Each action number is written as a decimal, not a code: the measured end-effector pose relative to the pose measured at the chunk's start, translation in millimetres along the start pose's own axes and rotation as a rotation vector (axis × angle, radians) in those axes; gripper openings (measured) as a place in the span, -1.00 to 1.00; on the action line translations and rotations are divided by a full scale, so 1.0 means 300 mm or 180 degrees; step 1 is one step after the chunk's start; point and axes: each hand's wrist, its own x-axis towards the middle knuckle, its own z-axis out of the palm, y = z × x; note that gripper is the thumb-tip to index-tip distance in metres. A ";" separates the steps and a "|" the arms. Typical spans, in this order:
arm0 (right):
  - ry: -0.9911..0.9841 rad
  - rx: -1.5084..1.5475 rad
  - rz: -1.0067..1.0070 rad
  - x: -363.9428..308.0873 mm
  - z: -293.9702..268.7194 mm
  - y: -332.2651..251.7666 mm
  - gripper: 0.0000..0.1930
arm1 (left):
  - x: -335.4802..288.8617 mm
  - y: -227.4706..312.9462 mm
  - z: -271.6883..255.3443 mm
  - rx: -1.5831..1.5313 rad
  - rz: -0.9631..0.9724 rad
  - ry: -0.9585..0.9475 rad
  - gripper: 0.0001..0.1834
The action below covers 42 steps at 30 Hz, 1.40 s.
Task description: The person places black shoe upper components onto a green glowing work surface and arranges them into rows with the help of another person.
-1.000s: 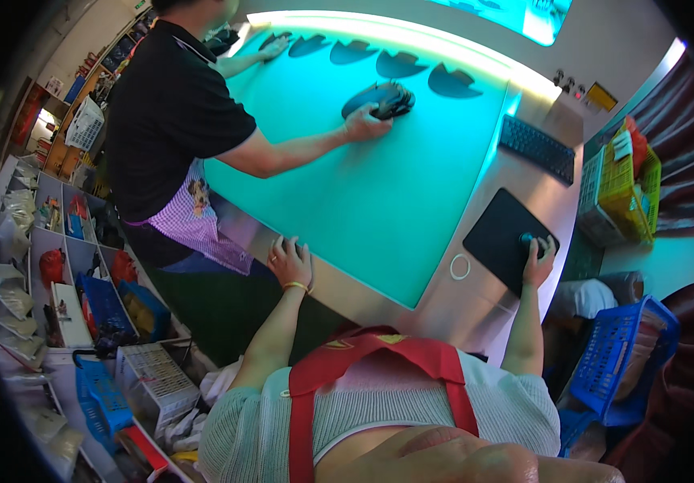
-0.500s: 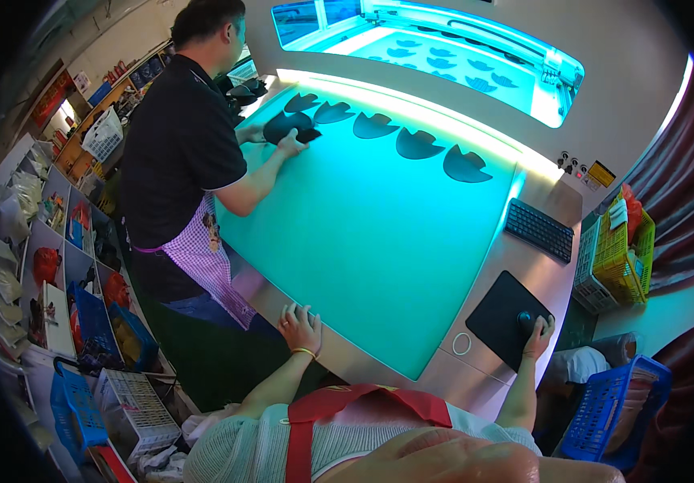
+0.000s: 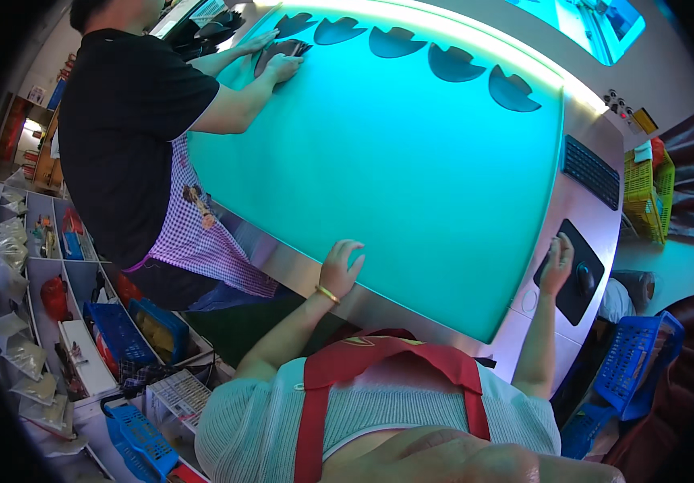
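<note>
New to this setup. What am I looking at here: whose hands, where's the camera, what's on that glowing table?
The single view comes from a wide fisheye camera worn on a person's head, looking down, so straight edges bend near the rim. The two bare forearms rising from the lower edge are the wearer's own. The left hand rests open on the near edge of the large glowing turquoise table surface. The right hand lies on the black rectangular mouse pad, beside the dark computer mouse; it holds nothing. A black keyboard sits farther along that side. Dark fan-shaped cut pieces lie in a row along the far edge. A co-worker in a black shirt presses both hands on another dark piece.
</note>
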 end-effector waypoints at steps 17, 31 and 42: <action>-0.2153 0.0349 0.0381 0.186 1.124 -0.145 -0.81 | 1.206 -0.609 0.030 0.0882 0.0316 0.0387 -0.71; -0.1699 0.0722 0.1122 0.324 1.122 -0.005 -0.75 | 1.395 -0.392 0.384 0.0657 0.1259 0.0077 -0.70; -0.1393 0.0722 0.1888 0.639 1.513 -0.208 -0.47 | 1.115 -0.277 0.241 -0.0091 0.1391 -0.0316 -0.75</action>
